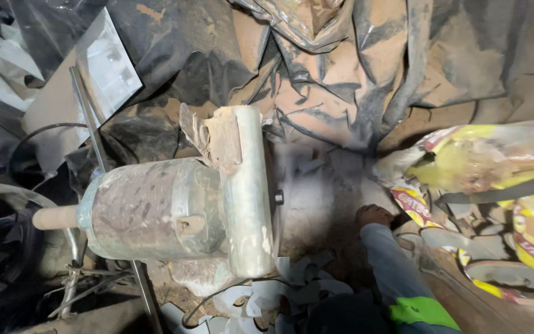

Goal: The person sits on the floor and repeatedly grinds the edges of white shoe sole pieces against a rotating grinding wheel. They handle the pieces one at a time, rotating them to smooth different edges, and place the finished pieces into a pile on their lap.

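Reaching down from the lower right, the person's right hand (374,215) rests knuckles-up on the dusty ground, its grey sleeve with a bright green band (403,284) trailing back toward the camera. The fingers are curled under and hidden, so whether they are spread, pressed together or pinching something cannot be told. The left hand is not in view.

The nearest big thing is the old, grimy green-grey cylindrical motor housing (174,207), lying on its side well to the left of the hand. Its long axis runs left to right: a stubby pale shaft (54,217) sticks out at the far left end, and a wide pale flange (248,192) faces the hand, with a small dark bolt head (279,198) on its rim. A patch of bare, dusty ground lies between flange and hand.

Just right of the hand lie crumpled yellow-and-red plastic sacks (495,167). Dirty black plastic sheeting (341,80) covers the ground beyond, and a thin metal rod (91,124) slants past the housing's left side.
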